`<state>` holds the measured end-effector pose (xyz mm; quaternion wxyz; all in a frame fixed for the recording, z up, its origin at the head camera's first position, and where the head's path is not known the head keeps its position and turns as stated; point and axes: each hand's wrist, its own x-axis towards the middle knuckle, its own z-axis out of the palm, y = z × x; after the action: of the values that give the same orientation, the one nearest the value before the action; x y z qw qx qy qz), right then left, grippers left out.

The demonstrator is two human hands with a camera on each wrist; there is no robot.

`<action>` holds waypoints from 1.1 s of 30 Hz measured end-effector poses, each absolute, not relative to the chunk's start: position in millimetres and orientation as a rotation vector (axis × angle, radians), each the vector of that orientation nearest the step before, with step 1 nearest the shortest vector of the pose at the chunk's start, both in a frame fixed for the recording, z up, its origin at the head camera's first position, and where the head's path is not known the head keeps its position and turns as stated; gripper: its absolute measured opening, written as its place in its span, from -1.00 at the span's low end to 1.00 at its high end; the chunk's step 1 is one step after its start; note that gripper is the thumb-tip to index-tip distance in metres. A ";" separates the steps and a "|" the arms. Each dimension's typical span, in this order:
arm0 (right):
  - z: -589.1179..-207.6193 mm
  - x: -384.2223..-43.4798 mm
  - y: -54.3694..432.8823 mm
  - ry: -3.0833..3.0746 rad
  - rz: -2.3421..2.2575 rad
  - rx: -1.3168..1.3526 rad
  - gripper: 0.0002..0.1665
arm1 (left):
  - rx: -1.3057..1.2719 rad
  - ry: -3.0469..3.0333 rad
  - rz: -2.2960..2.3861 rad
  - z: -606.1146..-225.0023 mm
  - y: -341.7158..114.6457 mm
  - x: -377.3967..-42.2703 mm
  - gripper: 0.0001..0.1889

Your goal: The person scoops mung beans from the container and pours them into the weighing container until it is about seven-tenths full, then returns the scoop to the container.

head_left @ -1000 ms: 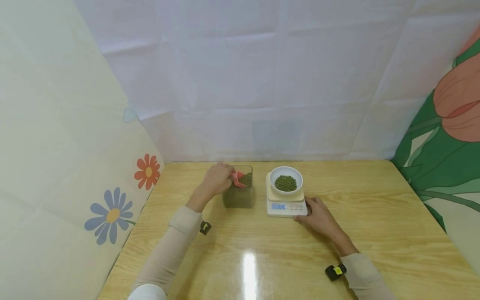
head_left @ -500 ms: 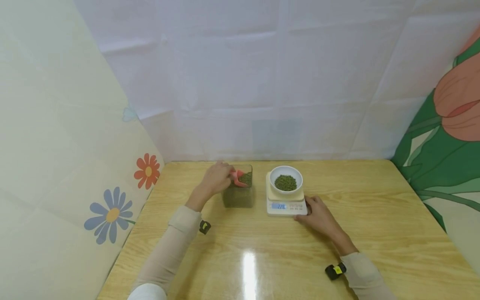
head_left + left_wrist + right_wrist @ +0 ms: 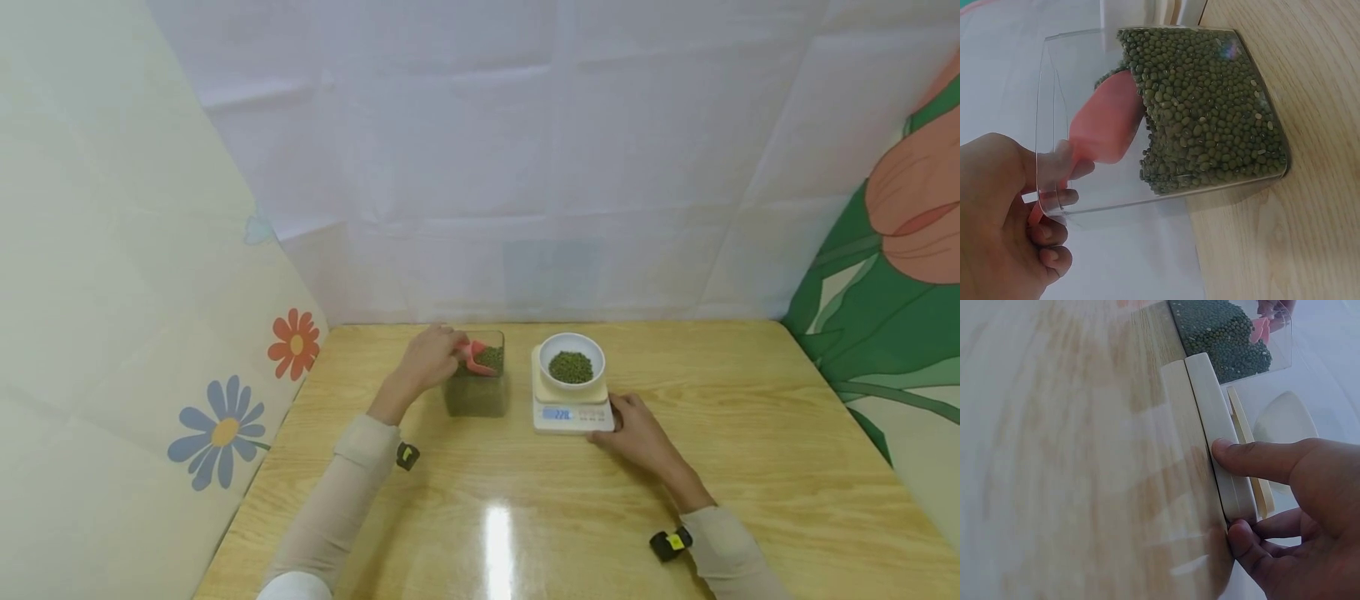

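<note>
My left hand (image 3: 431,358) grips the handle of a pink scoop (image 3: 1107,119) at the mouth of a clear square container (image 3: 476,396). The scoop's bowl dips inside, its tip against green mung beans (image 3: 1210,112) that fill the lower part. To the right stands a white kitchen scale (image 3: 551,425), its lit display reading about 228. A white bowl (image 3: 572,340) with a heap of mung beans sits on the scale's cream platform. My right hand (image 3: 641,437) holds the scale's near right corner, thumb on the front edge and fingers at the side (image 3: 1244,540).
The wood-grain table (image 3: 720,417) reaches back to a white cloth backdrop (image 3: 465,167). Flower-printed panels (image 3: 225,429) stand at the left and right sides. The container is a short gap left of the scale.
The scoop and my left hand have shifted very slightly to the left in the container. My right hand, the scale and the bowl stay where they were.
</note>
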<state>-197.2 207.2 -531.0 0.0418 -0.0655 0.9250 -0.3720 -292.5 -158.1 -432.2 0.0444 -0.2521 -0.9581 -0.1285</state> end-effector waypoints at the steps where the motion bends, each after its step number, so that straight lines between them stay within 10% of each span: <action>1: -530.9 -197.0 207.1 2.830 -1.137 -0.198 0.10 | -0.772 -2.923 -0.394 -432.4 -158.5 -292.6 -0.72; 33: -528.9 -196.3 205.8 2.847 -1.128 -0.202 0.09 | -0.672 -2.924 -0.728 -431.5 -173.4 -291.8 -0.65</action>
<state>-196.3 205.8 -528.9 0.0363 -0.0658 0.9271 -0.3673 -291.8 -173.4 -431.5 0.0270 -0.2176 -0.9468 -0.2356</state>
